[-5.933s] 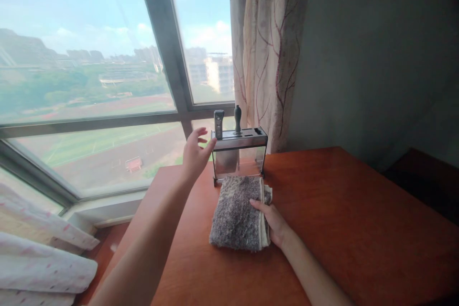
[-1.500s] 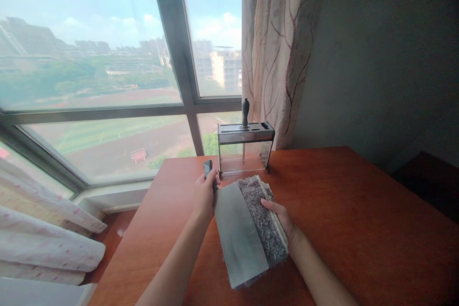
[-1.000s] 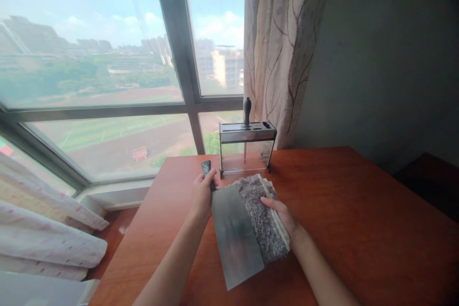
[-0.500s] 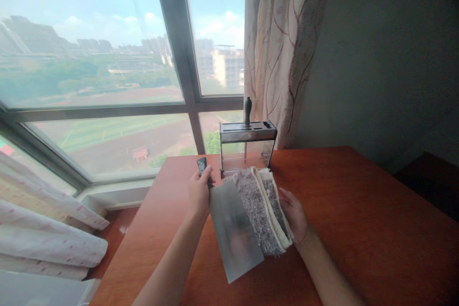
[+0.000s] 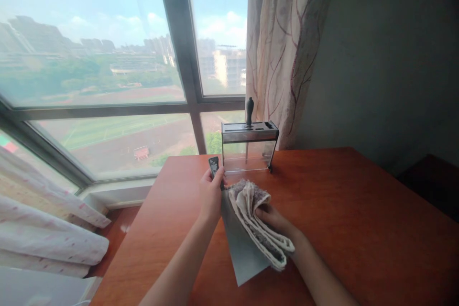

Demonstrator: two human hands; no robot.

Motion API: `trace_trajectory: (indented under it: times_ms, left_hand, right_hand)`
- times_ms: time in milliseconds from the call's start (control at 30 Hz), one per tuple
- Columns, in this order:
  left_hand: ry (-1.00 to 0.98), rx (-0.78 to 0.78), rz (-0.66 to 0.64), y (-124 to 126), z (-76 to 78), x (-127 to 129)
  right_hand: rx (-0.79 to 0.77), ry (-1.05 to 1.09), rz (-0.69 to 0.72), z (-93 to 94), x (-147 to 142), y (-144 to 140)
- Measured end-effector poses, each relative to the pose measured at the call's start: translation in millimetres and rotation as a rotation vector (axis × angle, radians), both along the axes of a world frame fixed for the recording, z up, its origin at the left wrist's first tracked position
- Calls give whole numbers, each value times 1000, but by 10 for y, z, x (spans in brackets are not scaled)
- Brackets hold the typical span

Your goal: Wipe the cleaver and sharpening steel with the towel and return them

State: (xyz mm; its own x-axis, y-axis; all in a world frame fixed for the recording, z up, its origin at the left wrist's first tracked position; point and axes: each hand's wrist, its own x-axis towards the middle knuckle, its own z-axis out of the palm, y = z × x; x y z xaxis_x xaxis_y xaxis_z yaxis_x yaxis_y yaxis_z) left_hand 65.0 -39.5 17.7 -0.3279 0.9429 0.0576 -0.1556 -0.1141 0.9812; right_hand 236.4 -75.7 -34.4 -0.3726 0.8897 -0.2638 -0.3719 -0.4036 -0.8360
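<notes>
My left hand (image 5: 211,195) grips the dark handle of a broad cleaver (image 5: 243,248), whose flat steel blade slants down toward me just above the table. My right hand (image 5: 274,220) holds a folded grey and cream towel (image 5: 258,224) bunched against the blade's right face. Behind them, a steel and clear knife rack (image 5: 248,147) stands on the red-brown table (image 5: 358,229) with one dark-handled tool (image 5: 249,111) upright in a slot.
A large window with a grey frame (image 5: 179,57) runs along the table's far left side. A patterned curtain (image 5: 287,48) hangs behind the rack beside a grey wall. White bedding (image 5: 46,244) lies lower left, beyond the table edge.
The cleaver came out of the rack into my left hand. My right hand lifted the towel off the table and folded it up against the blade, which has turned more upright.
</notes>
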Motion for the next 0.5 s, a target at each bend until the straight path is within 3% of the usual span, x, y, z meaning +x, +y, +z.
trace_trajectory:
  times_ms: [133,367,500]
  left_hand:
    - [28,32,-27,-36,12,58]
    - [-13,56,-252,-26,60,25]
    - [-43,75,-202,11,88,-28]
  right_hand:
    - [29,60,139,105,-29,-127]
    - [118,-26,32,110,-44,-121]
    - [144,-10,75,142,-43,-116]
